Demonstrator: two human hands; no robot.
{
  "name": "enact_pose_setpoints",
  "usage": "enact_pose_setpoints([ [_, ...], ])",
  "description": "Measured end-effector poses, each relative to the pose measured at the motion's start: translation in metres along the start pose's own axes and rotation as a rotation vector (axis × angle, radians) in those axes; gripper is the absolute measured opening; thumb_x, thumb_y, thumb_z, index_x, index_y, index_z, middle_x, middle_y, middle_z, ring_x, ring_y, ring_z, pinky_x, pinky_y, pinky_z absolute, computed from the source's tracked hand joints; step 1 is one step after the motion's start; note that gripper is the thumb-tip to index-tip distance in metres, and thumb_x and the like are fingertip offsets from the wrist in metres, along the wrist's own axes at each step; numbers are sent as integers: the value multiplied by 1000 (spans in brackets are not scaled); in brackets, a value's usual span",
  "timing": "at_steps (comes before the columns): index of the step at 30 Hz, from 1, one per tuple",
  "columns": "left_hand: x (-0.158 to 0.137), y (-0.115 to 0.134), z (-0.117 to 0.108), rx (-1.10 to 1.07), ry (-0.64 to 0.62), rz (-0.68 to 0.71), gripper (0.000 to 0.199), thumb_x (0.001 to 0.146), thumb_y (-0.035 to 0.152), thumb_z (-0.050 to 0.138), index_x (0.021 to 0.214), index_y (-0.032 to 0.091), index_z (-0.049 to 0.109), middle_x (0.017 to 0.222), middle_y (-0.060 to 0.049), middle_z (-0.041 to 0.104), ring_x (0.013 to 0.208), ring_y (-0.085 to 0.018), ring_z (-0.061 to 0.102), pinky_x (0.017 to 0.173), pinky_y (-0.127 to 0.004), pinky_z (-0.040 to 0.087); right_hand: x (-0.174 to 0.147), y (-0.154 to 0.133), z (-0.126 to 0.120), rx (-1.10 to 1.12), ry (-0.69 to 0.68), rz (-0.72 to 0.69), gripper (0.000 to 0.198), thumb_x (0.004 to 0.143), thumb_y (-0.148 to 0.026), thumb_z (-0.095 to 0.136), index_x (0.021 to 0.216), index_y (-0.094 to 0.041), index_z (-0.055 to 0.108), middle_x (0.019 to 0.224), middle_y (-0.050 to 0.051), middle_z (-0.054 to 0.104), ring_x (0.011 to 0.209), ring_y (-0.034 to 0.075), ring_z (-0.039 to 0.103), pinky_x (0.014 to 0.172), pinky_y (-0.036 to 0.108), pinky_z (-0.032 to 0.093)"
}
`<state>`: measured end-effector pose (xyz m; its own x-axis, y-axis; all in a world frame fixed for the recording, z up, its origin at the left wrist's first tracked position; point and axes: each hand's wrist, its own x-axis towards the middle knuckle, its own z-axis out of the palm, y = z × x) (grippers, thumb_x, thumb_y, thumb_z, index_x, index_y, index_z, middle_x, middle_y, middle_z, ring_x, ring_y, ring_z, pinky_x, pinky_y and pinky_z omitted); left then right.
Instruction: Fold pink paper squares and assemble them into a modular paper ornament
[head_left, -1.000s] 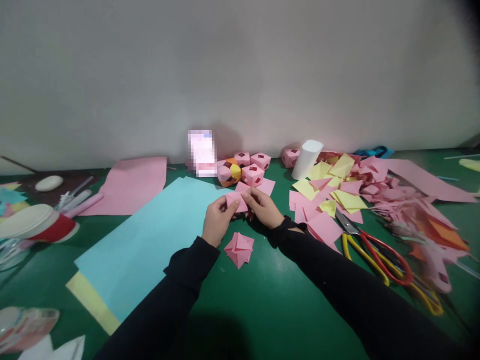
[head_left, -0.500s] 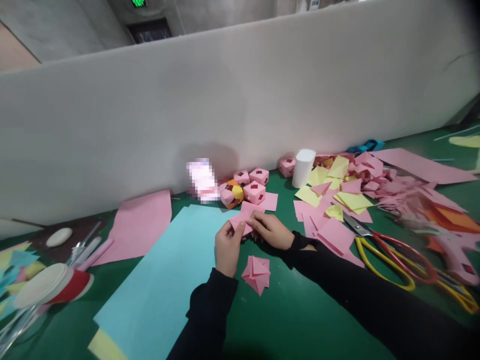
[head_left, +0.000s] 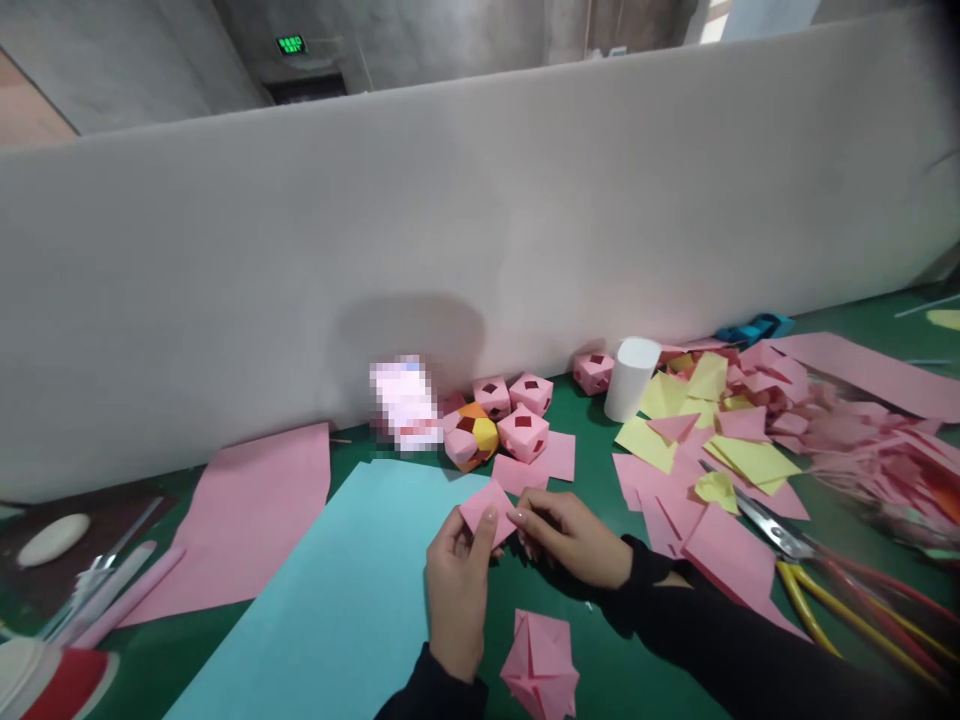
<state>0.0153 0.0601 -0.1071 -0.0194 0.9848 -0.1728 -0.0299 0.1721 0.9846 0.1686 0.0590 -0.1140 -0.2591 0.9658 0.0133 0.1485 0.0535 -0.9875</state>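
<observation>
A small square of pink paper (head_left: 489,508) is held up between both hands above the green table. My left hand (head_left: 459,570) pinches its lower left part, thumb on top. At its right corner my right hand (head_left: 574,538) grips with thumb and fingertips; its other fingers curl underneath, partly hidden. Just in front of the hands lies a pink folded paper piece with pointed flaps (head_left: 540,665). Behind them sit several pink folded paper balls (head_left: 523,432) with openings, and one with orange and yellow parts (head_left: 472,438).
A blue sheet (head_left: 322,590) lies under my left side, a pink sheet (head_left: 240,510) beyond it. To the right are scissors (head_left: 776,530), yellow and pink scraps (head_left: 757,460) and a white cylinder (head_left: 632,380). A white partition (head_left: 450,220) bounds the table's back.
The view has tilted up and closer, so the table things sit lower in the picture. Both hands still hold the pink paper, which now shows more of its square face.
</observation>
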Motion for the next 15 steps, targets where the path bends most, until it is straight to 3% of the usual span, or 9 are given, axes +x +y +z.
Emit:
enact_pose_setpoints([
  [4, -1, -2, -1, 26, -6, 11, 31, 74, 48, 74, 73, 18, 64, 66, 1, 59, 65, -14, 51, 58, -22, 42, -1, -1, 0, 8, -2, 10, 42, 92, -56, 48, 69, -21, 49, 59, -1, 56, 51, 12, 49, 53, 26, 38],
  [15, 1, -3, 0, -13, -53, 9, 33, 75, 47, 72, 85, 17, 67, 77, -3, 65, 73, -16, 54, 64, -24, 47, -3, 3, -1, 210, -16, 64, 40, 88, -57, 55, 75, -19, 51, 63, -1, 57, 53, 11, 50, 52, 24, 39],
])
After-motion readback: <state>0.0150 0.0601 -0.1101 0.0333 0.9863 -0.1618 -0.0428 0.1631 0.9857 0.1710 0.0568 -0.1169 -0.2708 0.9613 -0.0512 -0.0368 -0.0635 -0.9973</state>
